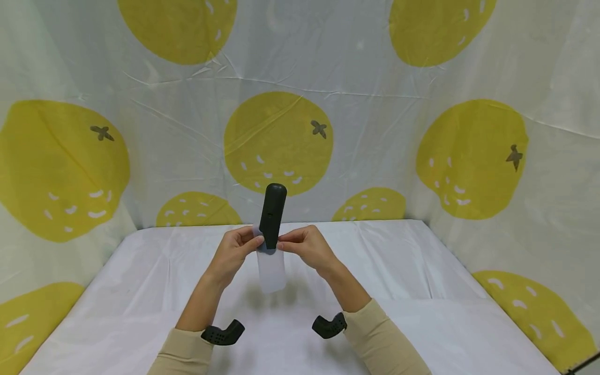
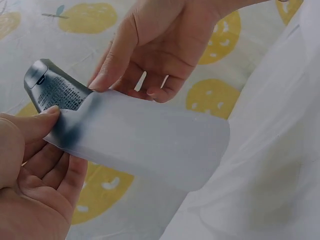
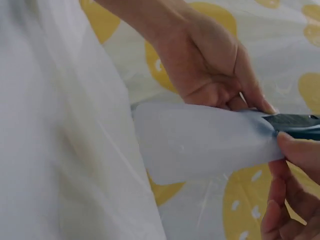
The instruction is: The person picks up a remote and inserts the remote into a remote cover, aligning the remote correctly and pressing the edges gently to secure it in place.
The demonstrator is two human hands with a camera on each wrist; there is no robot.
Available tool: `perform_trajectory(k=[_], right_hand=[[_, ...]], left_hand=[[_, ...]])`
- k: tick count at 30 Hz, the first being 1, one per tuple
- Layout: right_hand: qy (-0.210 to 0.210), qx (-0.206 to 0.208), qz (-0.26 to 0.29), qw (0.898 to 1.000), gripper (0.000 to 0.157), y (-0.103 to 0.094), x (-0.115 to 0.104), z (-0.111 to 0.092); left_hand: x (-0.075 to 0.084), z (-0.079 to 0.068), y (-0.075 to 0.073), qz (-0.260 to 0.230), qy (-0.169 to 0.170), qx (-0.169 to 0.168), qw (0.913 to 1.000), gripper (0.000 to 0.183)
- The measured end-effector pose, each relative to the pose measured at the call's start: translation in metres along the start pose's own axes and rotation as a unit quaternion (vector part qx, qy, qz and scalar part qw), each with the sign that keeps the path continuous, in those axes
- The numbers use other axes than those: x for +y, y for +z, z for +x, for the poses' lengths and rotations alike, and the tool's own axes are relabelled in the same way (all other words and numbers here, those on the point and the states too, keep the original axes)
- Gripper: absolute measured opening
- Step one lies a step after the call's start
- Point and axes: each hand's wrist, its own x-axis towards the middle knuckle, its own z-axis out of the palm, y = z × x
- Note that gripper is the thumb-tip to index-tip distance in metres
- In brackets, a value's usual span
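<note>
A dark elongated handheld device (image 1: 273, 213) stands nearly upright between the hands, its lower end inside a frosted, translucent plastic sleeve (image 1: 272, 273). My left hand (image 1: 236, 251) pinches one side of the sleeve's mouth, its thumb at the device's edge. Opposite it, the thumb and fingers of my right hand (image 1: 313, 251) pinch the other side of the mouth. Small print and a slot show on the device (image 2: 62, 90) in the left wrist view. Beyond its dark inserted end, the sleeve (image 3: 200, 142) looks plain white and flat in the right wrist view.
A white cloth covers the table (image 1: 117, 307) below the hands. Behind and at both sides hangs a pale curtain (image 1: 365, 140) with large yellow fruit prints. Black curved wrist mounts (image 1: 223, 333) sit at the beige sleeve cuffs.
</note>
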Motion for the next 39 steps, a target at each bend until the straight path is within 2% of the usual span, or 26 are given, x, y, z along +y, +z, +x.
perform_trajectory(k=[6, 10, 14, 16, 20, 22, 24, 26, 31, 34, 37, 39], right_hand=[[-0.002, 0.057, -0.045, 0.997, 0.007, 0.005, -0.007, -0.002], [0.022, 0.075, -0.035, 0.996, 0.006, 0.008, -0.007, -0.003], [0.041, 0.082, 0.007, 0.996, 0.008, 0.012, -0.007, -0.003], [0.058, 0.087, 0.049, 0.993, 0.009, 0.013, -0.008, -0.003], [0.1, 0.095, 0.159, 0.978, 0.012, 0.014, -0.009, -0.002], [0.108, 0.101, 0.19, 0.971, 0.013, 0.015, -0.009, -0.002], [0.101, 0.105, 0.184, 0.972, 0.013, 0.015, -0.008, -0.002], [0.088, 0.106, 0.155, 0.978, 0.013, 0.015, -0.006, -0.002], [0.068, 0.076, 0.103, 0.989, 0.014, 0.012, -0.003, -0.002], [0.05, 0.06, 0.094, 0.992, 0.023, 0.009, 0.001, 0.0], [0.007, 0.056, 0.101, 0.993, 0.037, 0.009, 0.003, 0.001], [-0.023, 0.061, 0.106, 0.992, 0.04, 0.01, 0.003, 0.002]], left_hand=[[0.0, 0.001, 0.002, 0.017, 0.008, -0.004, 0.9998, 0.03], [0.0, 0.002, 0.004, 0.04, 0.017, -0.004, 0.999, 0.028], [-0.001, 0.003, 0.004, 0.057, 0.02, 0.001, 0.9982, 0.027], [-0.002, 0.003, 0.004, 0.064, 0.023, 0.002, 0.9977, 0.026], [-0.006, 0.005, 0.004, 0.075, 0.023, 0.007, 0.9969, 0.027], [-0.008, 0.005, 0.003, 0.08, 0.021, 0.014, 0.9965, 0.028], [-0.008, 0.005, 0.003, 0.086, 0.021, 0.02, 0.9959, 0.028], [-0.009, 0.005, 0.002, 0.088, 0.02, 0.024, 0.9956, 0.028], [-0.007, 0.005, -0.002, 0.077, 0.012, 0.01, 0.9969, 0.029], [-0.006, 0.004, -0.005, 0.059, 0.005, -0.002, 0.9982, 0.03], [-0.003, 0.003, -0.006, 0.045, 0.0, -0.017, 0.9989, 0.031], [-0.002, 0.002, -0.007, 0.039, -0.002, -0.026, 0.9989, 0.032]])
